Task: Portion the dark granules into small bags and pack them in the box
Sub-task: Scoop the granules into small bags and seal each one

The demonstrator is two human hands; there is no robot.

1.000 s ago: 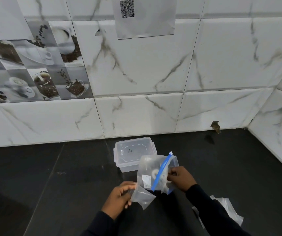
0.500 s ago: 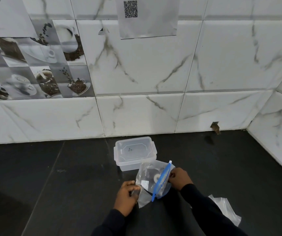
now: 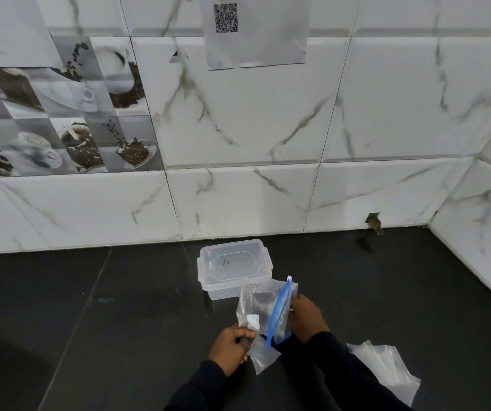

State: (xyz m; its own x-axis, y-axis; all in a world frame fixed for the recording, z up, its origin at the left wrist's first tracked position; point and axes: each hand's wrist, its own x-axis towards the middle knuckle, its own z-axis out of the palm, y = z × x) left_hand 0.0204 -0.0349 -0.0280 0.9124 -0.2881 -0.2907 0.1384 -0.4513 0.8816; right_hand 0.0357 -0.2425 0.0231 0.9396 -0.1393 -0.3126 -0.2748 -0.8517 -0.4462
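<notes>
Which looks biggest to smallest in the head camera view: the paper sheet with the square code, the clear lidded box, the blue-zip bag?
1. Paper sheet, largest even though its top is cut off and it hangs farthest away.
2 and 3. Clear lidded box and blue-zip bag look about alike; the bag is nearer, crumpled and partly covered by hands, so I won't rank them.

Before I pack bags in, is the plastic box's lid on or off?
On. The clear lid sits flat across the box, side latches down.
</notes>
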